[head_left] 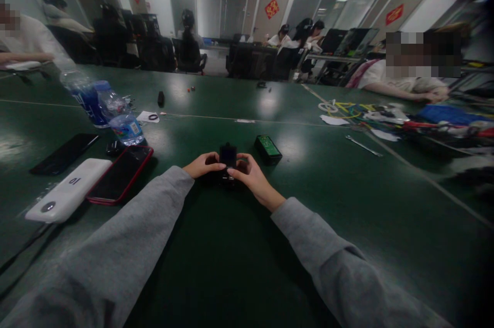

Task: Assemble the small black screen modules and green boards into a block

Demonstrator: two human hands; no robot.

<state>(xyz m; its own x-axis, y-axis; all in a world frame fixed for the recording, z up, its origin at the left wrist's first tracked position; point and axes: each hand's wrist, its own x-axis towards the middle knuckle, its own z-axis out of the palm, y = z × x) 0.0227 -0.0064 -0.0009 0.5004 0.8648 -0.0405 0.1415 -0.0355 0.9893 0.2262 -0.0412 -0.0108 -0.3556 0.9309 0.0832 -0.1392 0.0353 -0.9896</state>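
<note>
Between my two hands is a small black device (pixel 228 156) with a dark square panel raised at its top, its kind not clear. My left hand (pixel 205 164) grips its left side, the thumb lying across the front. From the other side my right hand (pixel 249 172) closes on it, with the thumb on the lower front and the fingers curled behind. The device's underside is dark, so I cannot tell whether it touches the green table (pixel 231 256). A black box with a green printed top (pixel 269 148) lies just beyond my right hand.
On the left lie a red-edged phone (pixel 121 176), a white power bank (pixel 71 189) with a cable, and a black phone (pixel 65 153). Plastic bottles (pixel 125 125) stand behind them. At right are a wrench (pixel 363 146) and a heap of cables (pixel 370 112). Other people sit beyond.
</note>
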